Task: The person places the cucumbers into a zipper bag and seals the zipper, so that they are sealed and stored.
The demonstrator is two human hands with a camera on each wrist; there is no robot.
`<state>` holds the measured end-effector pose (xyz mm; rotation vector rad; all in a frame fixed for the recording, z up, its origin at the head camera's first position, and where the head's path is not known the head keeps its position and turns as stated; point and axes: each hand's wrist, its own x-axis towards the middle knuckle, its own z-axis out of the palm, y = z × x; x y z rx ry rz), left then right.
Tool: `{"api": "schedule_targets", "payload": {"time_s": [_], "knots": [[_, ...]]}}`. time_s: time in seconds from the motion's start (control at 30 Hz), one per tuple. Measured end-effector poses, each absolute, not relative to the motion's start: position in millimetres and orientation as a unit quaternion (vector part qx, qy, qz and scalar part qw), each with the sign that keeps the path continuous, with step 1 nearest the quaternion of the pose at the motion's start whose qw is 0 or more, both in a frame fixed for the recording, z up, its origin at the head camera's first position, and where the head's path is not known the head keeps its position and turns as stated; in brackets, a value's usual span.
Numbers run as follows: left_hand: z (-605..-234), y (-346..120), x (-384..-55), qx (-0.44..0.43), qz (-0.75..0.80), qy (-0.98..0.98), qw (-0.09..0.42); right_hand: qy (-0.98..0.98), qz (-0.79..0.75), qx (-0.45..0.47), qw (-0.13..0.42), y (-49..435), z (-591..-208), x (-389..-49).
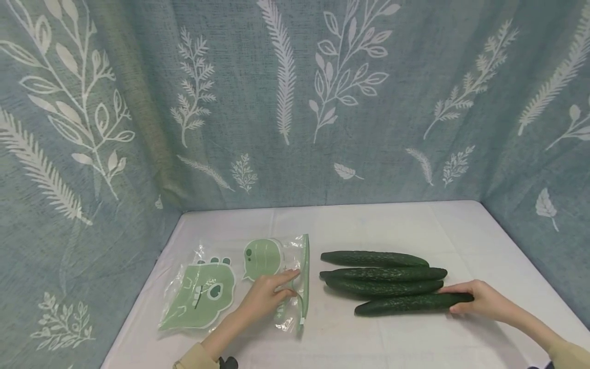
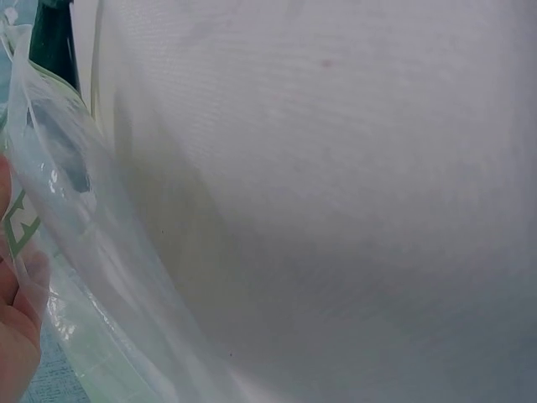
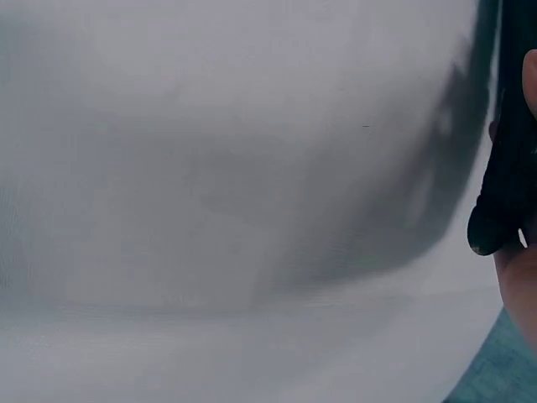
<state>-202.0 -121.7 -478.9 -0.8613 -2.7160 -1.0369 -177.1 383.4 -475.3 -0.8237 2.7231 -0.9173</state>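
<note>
A clear zip bag with green cartoon prints lies at the left of the table, its green zip strip facing right. My left hand is at that mouth edge, holding the film between thumb and fingers. In the left wrist view the bag film stands up in folds and partly covers the fingers. My right hand grips the right end of the nearest cucumber. In the right wrist view this cucumber casts a shadow on the cloth.
Behind the gripped cucumber lie three more: a far cucumber, a middle cucumber and a nearer cucumber, side by side. A white cloth covers the table. Leaf-patterned curtains enclose its back and sides.
</note>
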Motion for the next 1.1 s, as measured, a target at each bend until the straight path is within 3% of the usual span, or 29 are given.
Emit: {"api": "schedule_targets", "payload": {"time_s": [0.23, 0.67, 1.1], "knots": [[-478, -121, -202, -0.284, -0.342, -0.894, 0.056, 0.852, -0.402, -0.307, 0.134, 387, -470, -180], [-476, -120, -200, -0.282, -0.343, -0.894, 0.055, 0.822, -0.481, -0.170, 0.251, 387, -451, -174], [-474, -119, -197, -0.264, -0.345, -0.899, 0.055, 0.832, -0.491, -0.081, 0.243, 377, -445, -170]]}}
